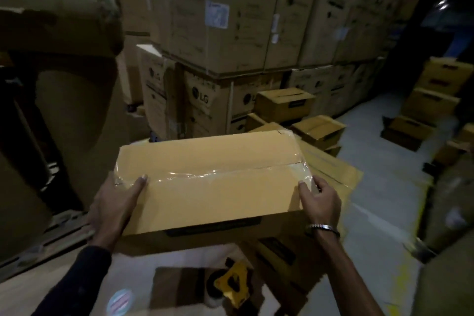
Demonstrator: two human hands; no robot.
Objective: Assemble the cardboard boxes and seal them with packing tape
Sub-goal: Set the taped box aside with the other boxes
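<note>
Dim warehouse floor [379,136] stretches out ahead, walled by tall stacks of printed brown cartons [230,20]. Held up in front of the person is one closed, pale-brown cardboard box [205,187], its top flaps shut and a strip of clear glossy packing tape [205,174] running along the centre seam and folding over both ends. The left hand [112,210] clasps the box's left end, thumb lying on the tape; the right hand [320,200] clasps the right end, fingers curled round the edge, a silver bracelet [322,227] at the wrist.

By my reading, this box is sealed on this face and the step in hand is carrying it off — the next move calls for setting it down with the finished ones, then picking up the yellow tape dispenser [234,285] lying below on a cardboard sheet [64,287].

Counted: one box in the hands, one dispenser, and about five small assembled boxes [284,102] near the big stacks; a further pile stands at the far right — too dark to count surely.
</note>
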